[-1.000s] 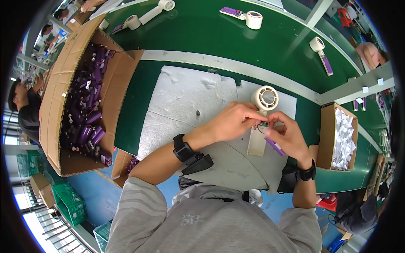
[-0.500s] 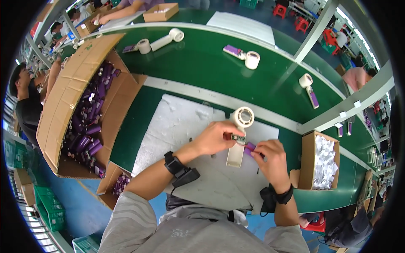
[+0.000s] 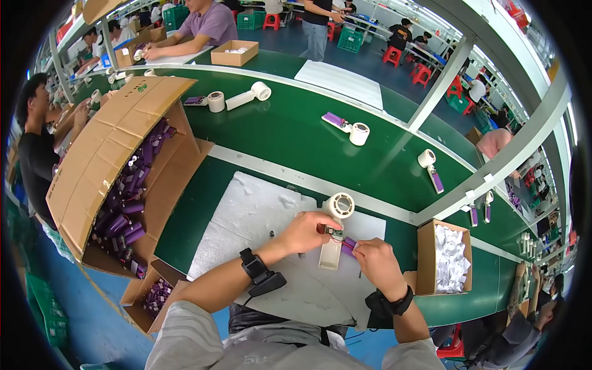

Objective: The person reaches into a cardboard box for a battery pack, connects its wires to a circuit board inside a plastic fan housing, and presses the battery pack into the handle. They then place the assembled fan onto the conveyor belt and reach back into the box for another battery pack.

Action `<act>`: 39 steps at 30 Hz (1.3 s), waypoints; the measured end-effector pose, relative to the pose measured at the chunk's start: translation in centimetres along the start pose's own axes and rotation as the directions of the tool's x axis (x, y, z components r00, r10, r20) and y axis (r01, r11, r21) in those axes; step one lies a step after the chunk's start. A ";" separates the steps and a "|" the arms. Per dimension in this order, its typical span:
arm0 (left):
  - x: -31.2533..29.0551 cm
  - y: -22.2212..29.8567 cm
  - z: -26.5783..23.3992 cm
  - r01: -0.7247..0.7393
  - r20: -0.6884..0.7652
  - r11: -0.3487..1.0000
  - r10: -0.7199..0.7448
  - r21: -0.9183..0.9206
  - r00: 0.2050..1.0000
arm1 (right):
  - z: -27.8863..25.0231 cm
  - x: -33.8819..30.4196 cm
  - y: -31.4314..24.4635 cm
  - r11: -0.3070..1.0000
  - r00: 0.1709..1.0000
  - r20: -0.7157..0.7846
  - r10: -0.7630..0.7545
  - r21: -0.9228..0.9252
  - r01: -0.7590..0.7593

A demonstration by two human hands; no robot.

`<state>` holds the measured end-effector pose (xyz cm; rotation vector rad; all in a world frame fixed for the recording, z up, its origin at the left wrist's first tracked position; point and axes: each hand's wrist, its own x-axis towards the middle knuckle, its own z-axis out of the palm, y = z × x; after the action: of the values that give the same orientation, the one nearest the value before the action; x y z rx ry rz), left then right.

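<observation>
A white handheld fan (image 3: 339, 206) lies on the foam sheet, its round head at the far end and its open handle shell (image 3: 329, 257) toward me. My left hand (image 3: 303, 234) pinches a small green circuit board (image 3: 335, 234) over the top of the handle. Thin wires run from the board toward a purple battery (image 3: 349, 243) just right of the handle. Closed fingers of my right hand (image 3: 377, 264) grip the battery's near end; they partly cover it.
White foam sheet (image 3: 228, 213) covers the bench. At left stands a large carton (image 3: 111, 132) of purple batteries; at right, a box (image 3: 425, 262) of white pieces. Beyond a metal rail, a green belt (image 3: 283, 132) carries several part-open fans. Co-workers sit at the far left and across.
The view has tilted up, showing more of the room beyond the belt. Both hands keep nearly the same place at the fan, still on the board and battery.
</observation>
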<state>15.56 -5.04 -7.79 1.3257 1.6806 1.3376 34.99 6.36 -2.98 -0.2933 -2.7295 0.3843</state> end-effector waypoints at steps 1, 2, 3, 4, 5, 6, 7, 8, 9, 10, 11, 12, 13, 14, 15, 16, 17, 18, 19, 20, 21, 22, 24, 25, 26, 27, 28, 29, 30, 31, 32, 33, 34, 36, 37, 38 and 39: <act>0.0 0.2 -0.1 -0.013 0.001 1.000 0.013 0.020 1.000 | -0.2 0.3 -0.1 0.999 0.999 0.053 -0.004 -0.038 0.006; -0.1 0.4 -0.1 -0.025 0.002 0.999 0.025 0.039 1.000 | -0.4 0.6 -0.3 0.997 0.994 0.107 -0.006 -0.075 0.014; -0.1 0.5 -0.2 -0.036 0.002 0.998 0.036 0.059 0.999 | -0.4 0.8 -0.5 0.994 0.987 0.162 -0.005 -0.110 0.023; -0.1 0.5 -0.2 -0.037 0.001 0.998 0.037 0.054 0.999 | -0.4 0.9 -0.7 0.993 0.986 0.165 -0.005 -0.114 0.024; -0.1 0.5 -0.2 -0.043 0.001 0.997 0.043 0.058 0.999 | -0.3 1.0 -0.8 0.991 0.987 0.161 0.019 -0.132 0.002; -0.1 0.5 -0.1 -0.049 -0.002 0.997 0.049 0.062 0.999 | -0.1 1.1 -1.0 0.989 0.987 0.158 0.041 -0.150 -0.017; -0.1 0.5 -0.1 -0.054 -0.004 0.996 0.055 0.066 0.999 | 0.1 1.2 -1.0 0.985 0.986 0.153 0.062 -0.167 -0.036; -0.1 0.3 0.0 -0.054 -0.008 0.997 0.054 0.062 0.998 | 0.2 1.2 -1.0 0.985 0.986 0.158 0.060 -0.170 -0.033; 0.0 0.1 0.0 -0.072 -0.012 0.995 0.073 0.071 0.997 | 0.3 1.2 -1.1 0.984 0.988 0.139 0.061 -0.176 -0.036; 0.0 0.0 0.1 -0.089 -0.016 0.993 0.091 0.081 0.996 | 0.5 1.1 -1.1 0.983 0.991 0.120 0.062 -0.182 -0.039; 0.0 -0.1 0.1 -0.107 -0.020 0.990 0.109 0.093 0.994 | 0.7 1.1 -1.0 0.981 0.993 0.100 0.062 -0.187 -0.042; 0.0 -0.2 0.1 -0.106 -0.024 0.990 0.108 0.090 0.994 | 0.8 1.1 -0.9 0.981 0.993 0.103 0.058 -0.188 -0.038; 0.1 -0.2 0.1 -0.106 -0.021 0.991 0.108 0.081 0.994 | 0.9 1.0 -0.5 0.985 0.994 0.081 0.072 -0.163 -0.058; 0.1 -0.1 0.1 -0.107 -0.018 0.992 0.109 0.071 0.994 | 0.8 1.0 -0.2 0.987 0.994 0.060 0.086 -0.138 -0.077; 0.2 -0.1 0.1 -0.109 -0.014 0.992 0.110 0.062 0.994 | 0.7 1.0 0.0 0.989 0.994 0.038 0.101 -0.112 -0.096; 0.1 -0.2 0.1 -0.107 -0.018 0.992 0.109 0.061 0.994 | 0.5 0.9 -0.1 0.989 0.994 0.041 0.098 -0.112 -0.093; 0.1 -0.3 0.2 -0.112 -0.018 0.991 0.113 0.069 0.993 | 0.0 0.9 -0.3 0.993 0.992 0.060 0.114 -0.042 -0.111; 0.1 -0.3 0.2 -0.116 -0.018 0.990 0.118 0.078 0.993 | -0.5 0.8 -0.6 0.991 0.989 0.080 0.127 0.027 -0.130; 0.0 -0.4 0.2 -0.122 -0.019 0.989 0.124 0.087 0.992 | -0.8 0.8 -0.8 0.984 0.985 0.100 0.140 0.095 -0.149; 0.0 -0.3 0.1 -0.122 -0.023 0.989 0.125 0.088 0.992 | -0.7 0.9 -0.8 0.985 0.986 0.100 0.135 0.095 -0.145; -0.1 -0.2 0.1 -0.106 -0.012 0.991 0.107 0.078 0.994 | -0.5 0.8 -0.6 0.988 0.992 0.064 0.110 0.098 -0.116; -0.1 -0.1 0.0 -0.089 0.000 0.994 0.089 0.070 0.996 | -0.3 0.7 -0.4 0.991 0.996 0.028 0.083 0.100 -0.086; 0.0 -0.1 0.0 -0.072 0.014 0.996 0.071 0.059 0.997 | -0.3 0.5 -0.4 0.993 0.998 -0.006 0.060 0.100 -0.059; 0.0 -0.2 0.1 -0.072 0.016 0.996 0.071 0.059 0.997 | -0.4 0.6 -0.5 0.994 0.998 0.004 0.061 0.089 -0.061; 0.0 -0.2 0.1 -0.073 0.014 0.995 0.073 0.062 0.997 | -0.5 0.6 -0.7 0.995 0.998 0.012 0.058 0.078 -0.059; 0.0 -0.1 0.1 -0.075 0.013 0.995 0.074 0.065 0.997 | -0.5 0.7 -0.8 0.996 0.998 0.021 0.055 0.067 -0.056; -0.1 -0.1 0.1 -0.075 0.014 0.995 0.074 0.064 0.997 | -0.4 0.6 -0.8 0.996 0.998 0.021 0.057 0.066 -0.058; -0.1 -0.1 0.1 -0.080 0.012 0.994 0.080 0.068 0.997 | -0.2 0.5 -0.9 0.997 0.996 0.052 0.075 0.015 -0.076; -0.2 0.0 0.2 -0.085 0.010 0.994 0.084 0.072 0.996 | 0.0 0.4 -0.9 0.995 0.992 0.081 0.096 -0.037 -0.093; -0.2 0.1 0.1 -0.090 0.010 0.993 0.090 0.078 0.996 | 0.2 0.4 -0.9 0.990 0.987 0.108 0.118 -0.090 -0.108; -0.2 0.2 0.0 -0.090 0.014 0.993 0.089 0.076 0.996 | 0.4 0.4 -1.1 0.990 0.987 0.109 0.122 -0.090 -0.112; -0.1 0.3 0.0 -0.075 0.015 0.995 0.075 0.069 0.997 | 0.7 0.4 -1.3 0.987 0.989 0.094 0.117 -0.123 -0.105; -0.1 0.3 -0.1 -0.060 0.016 0.996 0.060 0.061 0.998 | 0.9 0.4 -1.4 0.983 0.991 0.080 0.111 -0.156 -0.098; 0.0 0.3 -0.1 -0.042 0.016 0.998 0.041 0.046 0.999 | 1.2 0.3 -1.3 0.977 0.992 0.073 0.106 -0.191 -0.090; 0.0 0.2 -0.1 -0.048 0.008 0.998 0.048 0.051 0.999 | 1.2 0.3 -1.0 0.984 0.994 0.066 0.092 -0.160 -0.081; 0.1 0.1 -0.1 -0.053 0.000 0.997 0.054 0.055 0.999 | 1.2 0.3 -0.6 0.989 0.995 0.060 0.079 -0.130 -0.071; 0.1 0.0 0.0 -0.059 -0.008 0.997 0.059 0.059 0.998 | 1.0 0.3 -0.4 0.993 0.996 0.053 0.067 -0.099 -0.061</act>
<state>15.50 -4.99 -7.79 1.4144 1.7109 1.3398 34.29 5.85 -3.71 -0.4027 -2.8049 0.2805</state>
